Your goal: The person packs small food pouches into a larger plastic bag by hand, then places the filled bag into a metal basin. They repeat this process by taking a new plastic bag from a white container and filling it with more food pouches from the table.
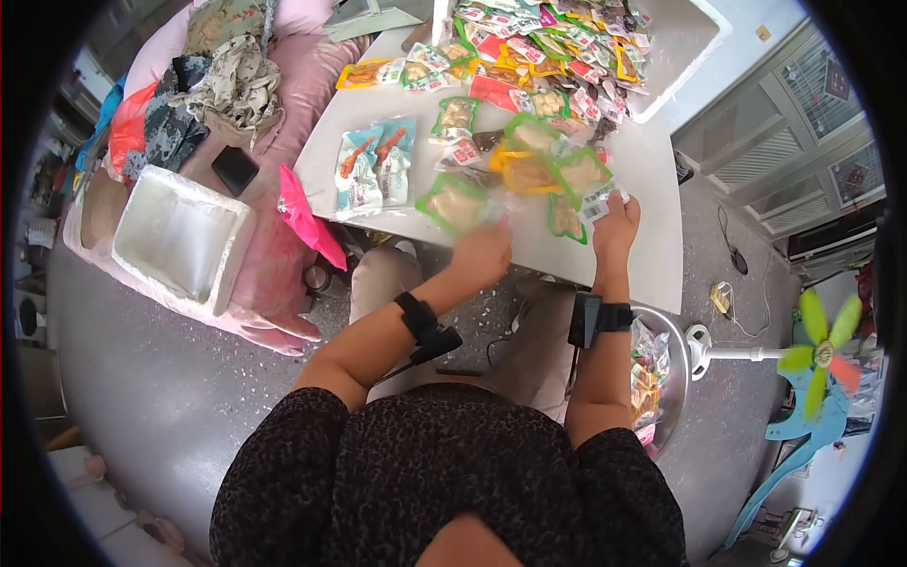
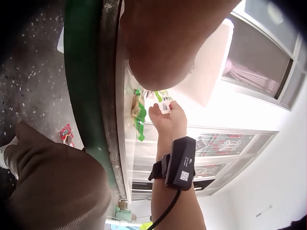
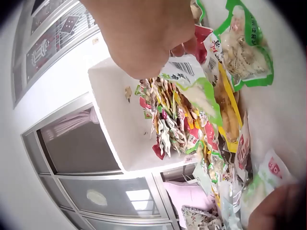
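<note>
My left hand (image 1: 485, 253) grips a green-edged food packet (image 1: 452, 204) by its near end, over the table's front edge; the packet is motion-blurred in the head view. To its right, my right hand (image 1: 616, 225) pinches another green-edged packet (image 3: 204, 98) at its white labelled end, with pale food showing through the clear plastic. Just under it lie an orange-edged packet (image 1: 529, 174) and a further green-edged packet (image 1: 567, 219). Two white-and-blue pouches (image 1: 359, 170) with a reddish food picture lie left of my hands. The left wrist view shows mostly the back of my left hand (image 2: 160, 52).
A white foam box (image 1: 682, 57) heaped with packets stands at the table's (image 1: 652, 255) far side. Below its right edge is a metal basin (image 1: 676, 378) with packets. Another foam box (image 1: 227, 231) rests on a pink-covered bed. A fan (image 1: 825, 354) stands at right.
</note>
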{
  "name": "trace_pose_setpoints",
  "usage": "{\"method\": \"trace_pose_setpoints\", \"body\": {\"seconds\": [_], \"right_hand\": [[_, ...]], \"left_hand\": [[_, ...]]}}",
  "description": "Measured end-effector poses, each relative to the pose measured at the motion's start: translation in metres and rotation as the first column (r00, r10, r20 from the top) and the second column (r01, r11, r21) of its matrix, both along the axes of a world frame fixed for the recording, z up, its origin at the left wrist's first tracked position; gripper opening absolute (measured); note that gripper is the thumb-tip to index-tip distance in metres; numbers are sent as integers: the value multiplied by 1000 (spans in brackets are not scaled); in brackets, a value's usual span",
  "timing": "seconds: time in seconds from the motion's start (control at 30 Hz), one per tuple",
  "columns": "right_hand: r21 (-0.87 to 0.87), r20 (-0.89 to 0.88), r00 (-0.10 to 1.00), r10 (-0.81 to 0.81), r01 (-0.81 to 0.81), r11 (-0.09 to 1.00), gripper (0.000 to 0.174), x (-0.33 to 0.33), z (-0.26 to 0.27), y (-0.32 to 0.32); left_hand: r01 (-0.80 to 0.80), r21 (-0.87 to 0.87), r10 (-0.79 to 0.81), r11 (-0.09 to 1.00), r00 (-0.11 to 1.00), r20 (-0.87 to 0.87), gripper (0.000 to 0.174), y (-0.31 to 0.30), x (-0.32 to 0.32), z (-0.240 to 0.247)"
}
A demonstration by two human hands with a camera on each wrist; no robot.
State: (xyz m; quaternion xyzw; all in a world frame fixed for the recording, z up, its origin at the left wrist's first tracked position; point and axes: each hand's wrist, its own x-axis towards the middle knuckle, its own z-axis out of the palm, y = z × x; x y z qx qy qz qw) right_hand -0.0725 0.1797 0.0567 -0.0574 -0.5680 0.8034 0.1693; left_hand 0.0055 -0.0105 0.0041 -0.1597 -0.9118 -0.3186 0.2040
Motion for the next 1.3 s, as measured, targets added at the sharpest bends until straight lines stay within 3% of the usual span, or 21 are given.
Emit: {"method": "trace_pose_setpoints", "body": {"seconds": [0.1,0.27,0.37,0.7,0.87,0.97,1.07,1.2,1.3], "right_hand": [[-94,-38,998,50,-54,994,13,26,-2,20],[-278,129,972,195,-153,948,13,81,-6,30],[-327,173,952,253,-187,926,15,101,-24,26],[-423,252,878,406,-278,863,13,124,-43,40],[-460,227,890,395,-259,849,13,113,-47,12],[-508,173,927,332,-204,837,12,101,-62,-16],[-465,267,927,264,-116,878,11,91,-58,-49],[-379,236,801,550,-446,811,14,89,-50,-50],[-42,533,647,545,-623,781,10,101,-9,-38]], "left_hand": [[-26,-30,28,999,998,50,11,2,8,9],[-65,-88,76,994,988,133,23,5,16,6],[-39,-35,43,999,990,131,29,8,19,10],[-20,-74,33,997,982,187,22,31,46,26],[16,-97,-11,995,999,53,13,30,47,26],[-3,-176,13,984,998,59,9,33,46,30],[-2,-143,1,990,1000,-4,9,36,45,33],[-28,-155,25,988,999,-24,9,31,43,46],[-28,-161,27,987,1000,-11,9,26,44,51]]}}
